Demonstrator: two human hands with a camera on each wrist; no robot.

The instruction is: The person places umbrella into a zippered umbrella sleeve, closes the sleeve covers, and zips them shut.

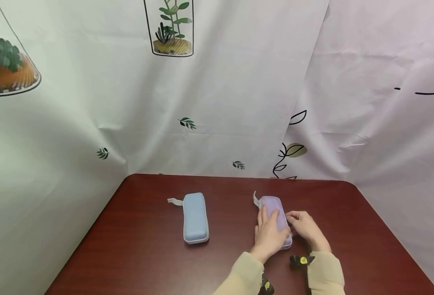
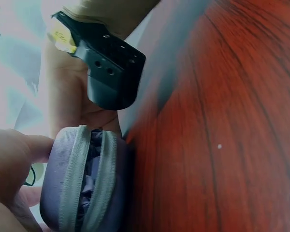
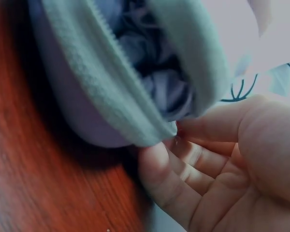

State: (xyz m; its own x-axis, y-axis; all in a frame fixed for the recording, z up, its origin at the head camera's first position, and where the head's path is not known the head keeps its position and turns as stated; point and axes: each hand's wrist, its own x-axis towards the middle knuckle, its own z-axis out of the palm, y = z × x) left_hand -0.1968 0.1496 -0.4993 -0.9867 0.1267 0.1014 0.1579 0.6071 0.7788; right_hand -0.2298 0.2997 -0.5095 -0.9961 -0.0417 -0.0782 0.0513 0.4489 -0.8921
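Two hands on the purple case

Our left hand (image 1: 267, 233) lies flat on the case (image 1: 276, 213); our right hand (image 1: 305, 227) pinches its half-open zipper edge. It looks light and stiff, best held by the sides.

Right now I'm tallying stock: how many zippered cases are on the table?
2. A light blue case lies alone at the table's left-centre; a lilac case, partly unzipped, lies right of it under the left hand, with the right hand at its side.

Beige sleeves (image 1: 244, 272) cover both arms, each wrist bearing a black yellow-tagged camera mount (image 1: 301, 260).
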